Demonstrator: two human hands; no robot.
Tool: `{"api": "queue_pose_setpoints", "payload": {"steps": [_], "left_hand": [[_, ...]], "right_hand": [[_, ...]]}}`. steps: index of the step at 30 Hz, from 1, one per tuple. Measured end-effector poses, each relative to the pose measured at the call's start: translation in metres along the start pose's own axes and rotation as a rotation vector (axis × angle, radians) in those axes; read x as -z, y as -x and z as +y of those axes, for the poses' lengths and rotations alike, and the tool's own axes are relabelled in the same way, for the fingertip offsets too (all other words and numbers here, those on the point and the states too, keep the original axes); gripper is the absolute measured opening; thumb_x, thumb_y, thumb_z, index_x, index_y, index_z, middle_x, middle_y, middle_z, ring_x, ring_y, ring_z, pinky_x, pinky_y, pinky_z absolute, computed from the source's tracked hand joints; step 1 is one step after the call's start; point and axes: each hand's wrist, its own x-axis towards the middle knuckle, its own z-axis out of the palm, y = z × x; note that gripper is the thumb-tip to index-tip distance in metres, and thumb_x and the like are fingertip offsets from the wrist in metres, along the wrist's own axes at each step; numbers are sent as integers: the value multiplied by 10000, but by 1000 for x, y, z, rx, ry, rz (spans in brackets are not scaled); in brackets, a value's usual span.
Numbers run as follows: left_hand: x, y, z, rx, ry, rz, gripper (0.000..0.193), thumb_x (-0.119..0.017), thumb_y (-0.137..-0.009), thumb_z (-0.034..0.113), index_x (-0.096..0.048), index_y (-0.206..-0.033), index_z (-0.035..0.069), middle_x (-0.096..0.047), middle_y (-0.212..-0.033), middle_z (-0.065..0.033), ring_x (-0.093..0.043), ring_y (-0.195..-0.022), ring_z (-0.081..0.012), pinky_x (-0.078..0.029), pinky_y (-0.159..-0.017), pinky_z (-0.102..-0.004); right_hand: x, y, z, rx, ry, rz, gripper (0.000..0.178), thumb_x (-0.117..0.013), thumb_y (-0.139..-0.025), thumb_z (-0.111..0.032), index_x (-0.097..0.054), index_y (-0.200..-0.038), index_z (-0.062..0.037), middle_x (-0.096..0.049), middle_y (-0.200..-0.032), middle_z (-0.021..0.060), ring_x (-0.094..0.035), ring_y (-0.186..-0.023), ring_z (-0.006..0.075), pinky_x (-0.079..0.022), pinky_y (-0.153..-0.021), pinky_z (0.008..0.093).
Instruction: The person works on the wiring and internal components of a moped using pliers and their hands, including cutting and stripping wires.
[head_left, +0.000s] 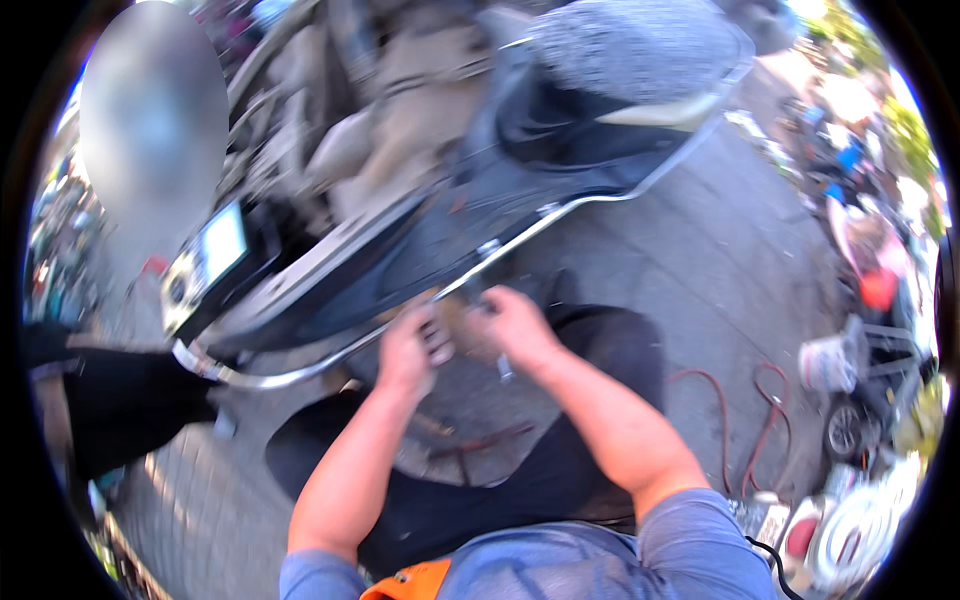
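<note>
A dark scooter-like vehicle body (400, 250) lies across the view in front of me, with a bent silver metal tube (525, 232) running along its near edge. My left hand (408, 348) is closed just under the tube, fingers curled. To its right, my right hand (515, 325) is also closed, thumb and fingers drawn together. A brownish blur between the hands hides what they hold, if anything. Just below my right hand shows a small shiny metal piece (505, 370), too smeared to name. A dark T-shaped tool (470, 445) lies on the ground between my legs.
A grey mesh-covered seat (640, 45) is at the top. At left are a bright-screened box (222, 245) and a person in dark clothes (125, 400). On the right lie a red hose (722, 420), a white bucket (828, 362), a small wheel (843, 430) and piled goods.
</note>
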Motion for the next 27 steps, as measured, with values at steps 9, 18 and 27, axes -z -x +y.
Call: {"api": "queue_pose_setpoints", "payload": {"steps": [9,18,27], "left_hand": [[2,14,21,21,-73,6,160,-493,-1106,176,-596,-1040,73,-418,-789,32,-413,-664,-90,-368,-570,-269],[3,6,23,-72,2,7,217,-489,-1163,208,-614,-1234,46,-748,-1091,-84,-599,-705,-93,-460,-558,-239],[0,12,8,-104,-115,-23,274,-544,-1152,235,-653,-1315,44,-747,-1082,-41,-511,-668,-31,-361,-521,-191]], "right_hand": [[3,0,-11,-28,328,27,350,-747,-938,-308,-633,-952,22,-652,-762,137,-623,-733,212,-525,-730,401],[-5,8,-1,75,6,-57,185,-733,-951,-112,-663,-1086,-6,-686,-853,32,-589,-783,93,-501,-729,294],[-34,13,-4,182,-373,-102,206,-740,-992,-16,-618,-1156,-39,-701,-1043,11,-647,-906,71,-529,-814,258]]}}
